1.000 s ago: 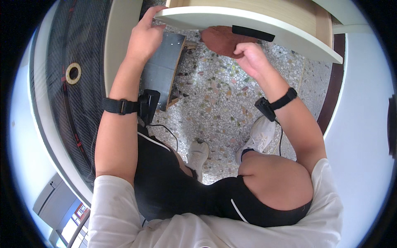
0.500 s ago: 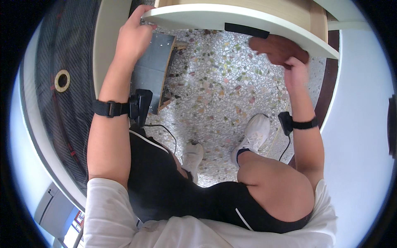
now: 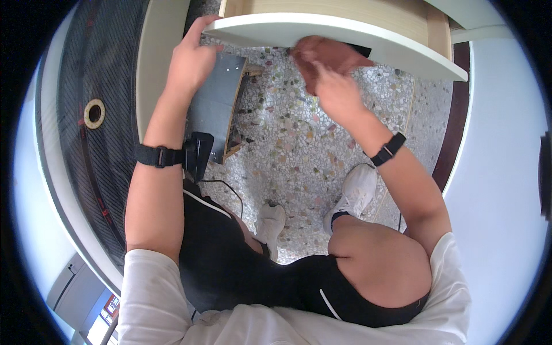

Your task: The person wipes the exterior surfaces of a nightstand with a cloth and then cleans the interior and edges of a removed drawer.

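A pulled-out drawer with a pale front panel (image 3: 264, 27) spans the top of the view, its light wooden inside (image 3: 345, 10) showing behind. My left hand (image 3: 192, 62) grips the panel's left end, fingers curled round its edge. Against the outer face, my right hand (image 3: 340, 95) presses a reddish-brown cloth (image 3: 330, 53); hand and cloth are slightly blurred. The cloth covers most of the black handle (image 3: 361, 50), leaving only its right end in sight.
A dark grey board with wooden edges (image 3: 215, 106) stands on the speckled stone floor (image 3: 287, 132) at left. Beyond it lies a dark striped surface (image 3: 109, 149) with a round ring (image 3: 94, 114). A pale wall (image 3: 494, 144) rises at right. My white shoes (image 3: 357, 187) are below.
My right hand has swept the cloth leftward along the drawer front, from the right of the handle to over it. My left hand keeps its hold on the panel's left end.
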{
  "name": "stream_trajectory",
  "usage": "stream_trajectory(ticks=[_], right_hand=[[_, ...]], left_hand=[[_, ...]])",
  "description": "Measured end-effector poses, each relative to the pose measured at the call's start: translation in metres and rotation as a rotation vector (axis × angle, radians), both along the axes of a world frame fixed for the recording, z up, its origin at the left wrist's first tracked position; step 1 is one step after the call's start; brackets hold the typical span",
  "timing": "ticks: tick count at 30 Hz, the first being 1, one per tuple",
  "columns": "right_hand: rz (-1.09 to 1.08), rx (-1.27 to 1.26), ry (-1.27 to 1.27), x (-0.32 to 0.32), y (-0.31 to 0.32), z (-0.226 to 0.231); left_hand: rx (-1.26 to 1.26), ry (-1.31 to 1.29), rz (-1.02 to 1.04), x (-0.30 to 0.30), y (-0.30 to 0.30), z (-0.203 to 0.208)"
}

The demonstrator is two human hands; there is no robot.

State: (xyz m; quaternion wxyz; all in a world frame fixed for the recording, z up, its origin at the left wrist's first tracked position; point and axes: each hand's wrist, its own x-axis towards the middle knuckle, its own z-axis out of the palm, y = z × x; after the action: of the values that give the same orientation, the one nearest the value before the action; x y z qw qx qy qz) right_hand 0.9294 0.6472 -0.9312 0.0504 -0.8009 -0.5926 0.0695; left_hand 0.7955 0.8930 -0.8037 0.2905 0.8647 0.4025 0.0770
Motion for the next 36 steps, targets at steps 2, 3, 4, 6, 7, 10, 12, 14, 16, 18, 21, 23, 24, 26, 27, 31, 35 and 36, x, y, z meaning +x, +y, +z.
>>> stream_trajectory(ticks=[2, 3, 4, 6, 7, 10, 12, 14, 16, 18, 21, 23, 24, 26, 27, 31, 35, 36], right_hand=[[0.187, 0.142, -0.062, 0.004, 0.014, -0.003], [0.191, 0.452, -0.14, 0.007, 0.023, -0.006], [0.168, 0.259, -0.09, 0.013, 0.018, -0.006], [0.128, -0.097, 0.035, 0.016, 0.022, 0.022], [0.079, 0.054, -0.025, 0.017, 0.01, 0.005], [0.046, 0.352, 0.046, 0.038, -0.03, 0.008], [-0.002, 0.439, 0.102, 0.04, -0.053, 0.026], [-0.064, 0.474, 0.406, 0.039, -0.06, 0.047], [-0.168, 0.455, 0.805, 0.042, -0.072, 0.064], [-0.344, 0.333, 1.244, 0.039, -0.067, 0.097], [-0.385, 0.369, 1.605, 0.028, -0.056, 0.133], [-0.317, 0.405, 1.613, 0.03, -0.057, 0.142], [-0.354, 0.458, 1.749, 0.028, -0.06, 0.152], [-0.387, 0.402, 1.668, 0.037, -0.07, 0.159], [-0.355, 0.489, 1.525, 0.039, -0.073, 0.161], [-0.191, 0.787, 0.722, 0.061, -0.073, 0.165], [-0.174, 0.808, -0.007, 0.106, -0.059, 0.149], [-0.18, 0.745, -0.063, 0.114, -0.056, 0.141]], left_hand=[[-0.028, -0.042, -0.014, 0.001, -0.006, 0.007], [-0.048, -0.064, -0.019, 0.001, -0.008, 0.007], [-0.07, -0.106, -0.054, 0.002, -0.005, 0.001], [-0.087, -0.161, -0.114, -0.01, 0.013, -0.006], [-0.143, -0.177, -0.106, -0.015, 0.016, -0.009], [-0.237, -0.224, -0.08, -0.01, 0.008, -0.005], [-0.214, -0.189, -0.07, -0.007, 0.005, 0.004], [0.493, -0.219, -0.295, -0.009, 0.01, -0.006], [0.639, -0.184, -0.261, 0.01, -0.037, 0.02], [0.387, -0.259, -0.516, 0.023, -0.063, 0.044], [-0.497, -0.364, -0.856, 0.038, -0.104, 0.051], [-0.782, -0.398, -0.866, 0.04, -0.127, 0.043], [-0.893, -0.354, -0.766, 0.041, -0.135, 0.047], [-1.052, -0.297, -0.607, 0.042, -0.138, 0.038], [-1.099, -0.182, -0.574, 0.043, -0.133, 0.031], [-1.172, -0.205, -0.407, 0.034, -0.093, 0.042], [-0.904, -0.949, 0.219, 0.021, -0.022, 0.062], [-0.782, -1.076, 0.235, 0.018, -0.001, 0.067]])
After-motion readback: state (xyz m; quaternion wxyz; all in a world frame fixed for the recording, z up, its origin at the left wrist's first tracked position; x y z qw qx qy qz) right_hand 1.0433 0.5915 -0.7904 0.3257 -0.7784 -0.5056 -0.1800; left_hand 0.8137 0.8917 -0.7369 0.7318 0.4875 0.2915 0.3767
